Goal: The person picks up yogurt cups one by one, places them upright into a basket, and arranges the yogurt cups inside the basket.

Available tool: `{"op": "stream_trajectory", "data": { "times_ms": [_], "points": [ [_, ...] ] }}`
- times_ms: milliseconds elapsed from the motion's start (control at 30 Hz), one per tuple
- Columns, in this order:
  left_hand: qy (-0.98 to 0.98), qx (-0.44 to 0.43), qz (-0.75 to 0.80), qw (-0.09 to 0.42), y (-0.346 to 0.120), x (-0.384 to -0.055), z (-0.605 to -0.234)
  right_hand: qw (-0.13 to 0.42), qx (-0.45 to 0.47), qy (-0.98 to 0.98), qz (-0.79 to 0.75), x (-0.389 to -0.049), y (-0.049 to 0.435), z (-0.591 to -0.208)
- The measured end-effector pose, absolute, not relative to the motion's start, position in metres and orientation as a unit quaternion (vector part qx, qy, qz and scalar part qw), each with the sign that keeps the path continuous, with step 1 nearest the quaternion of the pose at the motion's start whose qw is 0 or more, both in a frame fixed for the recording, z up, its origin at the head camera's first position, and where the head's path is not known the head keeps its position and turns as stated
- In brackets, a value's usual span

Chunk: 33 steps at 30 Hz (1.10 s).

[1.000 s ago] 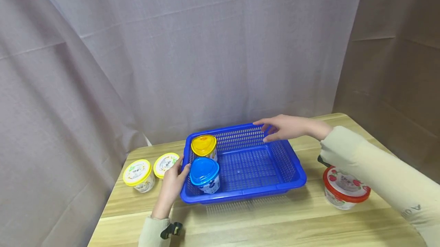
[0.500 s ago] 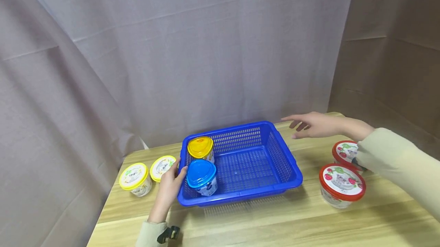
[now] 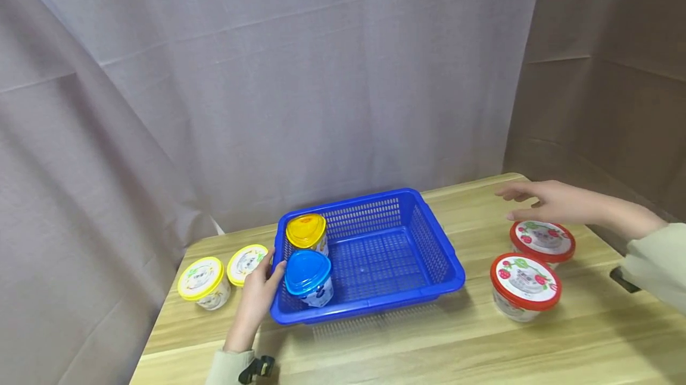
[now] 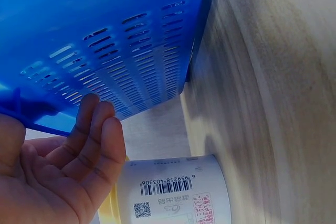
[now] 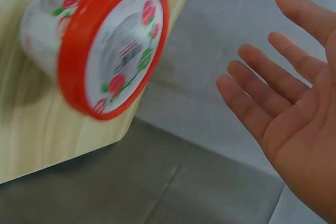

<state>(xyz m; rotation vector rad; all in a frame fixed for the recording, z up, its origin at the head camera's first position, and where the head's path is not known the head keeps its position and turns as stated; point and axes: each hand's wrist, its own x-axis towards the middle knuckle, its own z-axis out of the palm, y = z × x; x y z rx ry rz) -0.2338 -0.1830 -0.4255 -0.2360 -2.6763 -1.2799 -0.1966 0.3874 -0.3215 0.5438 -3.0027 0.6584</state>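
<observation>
The fingers of my right hand (image 3: pixel 563 202) are apart and slightly bent, in the air; in the head view the far red tub (image 3: pixel 543 240) sits just beside them, at half past four from their tips, and the near red tub (image 3: pixel 525 282) at half past five. Both are round and pale-sided, with red-rimmed white lids printed with red berries and green leaves. My left fingers and thumb are clamped on the basket (image 3: pixel 380 260), my left hand (image 3: pixel 256 296) at its nine o'clock rim. It is blue, slotted in walls and floor, and stretches toward three o'clock. Inside, from these fingertips, the yellow tub (image 3: pixel 306 230) stands at two, the blue tub (image 3: pixel 308 275) at four. Toward nine, two yellow-lidded white tubs (image 3: pixel 202 281) stand on the wood-grain table (image 3: pixel 429 349).
</observation>
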Motion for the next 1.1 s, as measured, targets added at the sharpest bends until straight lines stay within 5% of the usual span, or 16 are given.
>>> {"op": "stream_trajectory", "data": {
  "times_ms": [800, 1100],
  "points": [
    [-0.899, -0.089, -0.421, 0.075, -0.183, -0.232, -0.426, 0.144, 0.043, -0.937, 0.314, -0.141, 0.442, -0.385],
    [-0.905, -0.090, -0.406, 0.093, -0.181, -0.233, -0.422, 0.112, 0.002, -0.928, 0.355, -0.133, 0.449, -0.405]
  ]
}}
